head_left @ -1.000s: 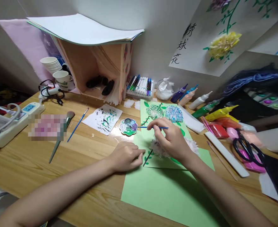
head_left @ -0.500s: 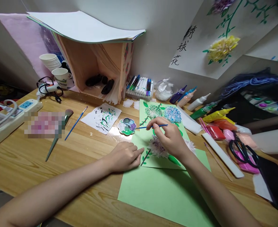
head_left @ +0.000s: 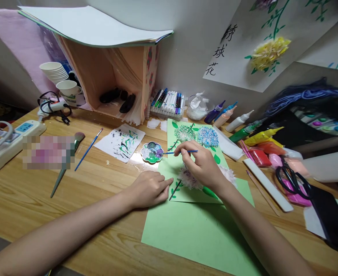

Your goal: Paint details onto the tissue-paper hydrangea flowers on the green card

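Observation:
My right hand (head_left: 201,163) pinches a thin blue paintbrush (head_left: 190,151), its tip at the purple well of a flower-shaped paint palette (head_left: 152,152). Under that hand lies a green sheet with raised flowers and painted leaves (head_left: 176,132); a pale purple-white flower (head_left: 188,179) is partly covered by the hand. My left hand (head_left: 149,188) rests on the table at the sheet's left edge, index finger stretched onto the paper near a dark painted stem (head_left: 175,190); its other fingers are bent, with nothing visible in them. Beneath is a larger plain green sheet (head_left: 186,230).
Left of the palette are a paint-smeared paper (head_left: 121,142), another blue brush (head_left: 88,149) and a green-handled brush (head_left: 63,172). Markers (head_left: 169,103) and paint bottles (head_left: 239,122) line the back. Black scissors (head_left: 294,182) and a white strip (head_left: 268,185) lie right. A box (head_left: 99,73) stands back left.
The view has shifted slightly, so things appear a little further left. Both hands keep nearly the same pose, with the brush tip still at the palette's purple well.

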Available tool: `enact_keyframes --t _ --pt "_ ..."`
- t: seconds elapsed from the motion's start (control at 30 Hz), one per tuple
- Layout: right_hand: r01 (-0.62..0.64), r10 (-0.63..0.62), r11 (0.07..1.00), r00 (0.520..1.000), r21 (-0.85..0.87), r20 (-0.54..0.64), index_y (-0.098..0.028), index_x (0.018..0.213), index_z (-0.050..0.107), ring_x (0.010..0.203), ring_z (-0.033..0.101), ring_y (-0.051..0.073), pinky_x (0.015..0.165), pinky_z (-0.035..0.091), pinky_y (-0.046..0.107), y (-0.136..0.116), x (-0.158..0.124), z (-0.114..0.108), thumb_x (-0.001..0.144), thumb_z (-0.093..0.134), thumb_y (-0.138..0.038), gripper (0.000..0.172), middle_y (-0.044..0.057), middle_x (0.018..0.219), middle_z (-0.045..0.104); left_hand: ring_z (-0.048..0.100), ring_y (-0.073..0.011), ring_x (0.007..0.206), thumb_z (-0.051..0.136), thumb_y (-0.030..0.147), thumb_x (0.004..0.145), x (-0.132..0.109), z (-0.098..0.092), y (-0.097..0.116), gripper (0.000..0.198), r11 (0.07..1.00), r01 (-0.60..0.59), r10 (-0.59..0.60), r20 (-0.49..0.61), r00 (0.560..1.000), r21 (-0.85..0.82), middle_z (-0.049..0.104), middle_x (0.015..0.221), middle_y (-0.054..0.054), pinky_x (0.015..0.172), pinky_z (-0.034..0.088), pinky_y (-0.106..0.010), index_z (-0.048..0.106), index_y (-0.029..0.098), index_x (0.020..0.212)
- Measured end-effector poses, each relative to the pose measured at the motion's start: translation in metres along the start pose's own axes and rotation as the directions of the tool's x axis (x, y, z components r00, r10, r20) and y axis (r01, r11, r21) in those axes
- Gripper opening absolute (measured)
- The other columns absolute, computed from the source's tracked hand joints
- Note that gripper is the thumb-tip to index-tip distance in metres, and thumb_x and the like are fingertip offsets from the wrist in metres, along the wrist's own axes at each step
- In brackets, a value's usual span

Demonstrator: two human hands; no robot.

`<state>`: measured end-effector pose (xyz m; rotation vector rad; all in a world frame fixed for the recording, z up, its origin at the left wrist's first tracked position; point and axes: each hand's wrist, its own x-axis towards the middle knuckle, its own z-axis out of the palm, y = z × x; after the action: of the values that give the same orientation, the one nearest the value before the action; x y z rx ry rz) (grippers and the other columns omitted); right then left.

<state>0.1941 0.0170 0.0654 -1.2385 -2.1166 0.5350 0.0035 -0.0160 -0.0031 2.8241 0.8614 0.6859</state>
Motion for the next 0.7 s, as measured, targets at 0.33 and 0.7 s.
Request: enact_keyframes --t 0.33,0.7 --pt "-0.005 0.01 0.998 0.997 0.069 -0.073 -0.02 0.084 0.06 0.081 0.057 0.019 0.075 0.041 0.034 0.001 -0.001 -0.012 0.094 0.038 -0.024 0.024 0.004 0.083 0.065 0.056 -0.0151 0.056 0.044 0.019 0.088 0.0 -0.001 -0.001 0.029 1.0 -0.008 0.008 0.042 0.999 0.004 0.06 0.06 -0.002 0.052 0.038 -0.027 0.068 0.014 0.102" --pt "-0.161 0.244 0.92 0.948 0.357 -0.203 -0.02 0.085 0.064 0.076 0.06 0.018 0.064 0.044 0.03 0.044 -0.05 -0.077 0.087 0.051 -0.024 0.014 0.004 0.08 0.065 0.057 -0.0141 0.057 0.043 0.018 0.089 -0.002 0.001 -0.005 0.032 1.0 0.002 0.0 0.051 0.999 -0.028 0.062 0.061 -0.002 0.054 0.041 -0.026 0.067 0.015 0.109"
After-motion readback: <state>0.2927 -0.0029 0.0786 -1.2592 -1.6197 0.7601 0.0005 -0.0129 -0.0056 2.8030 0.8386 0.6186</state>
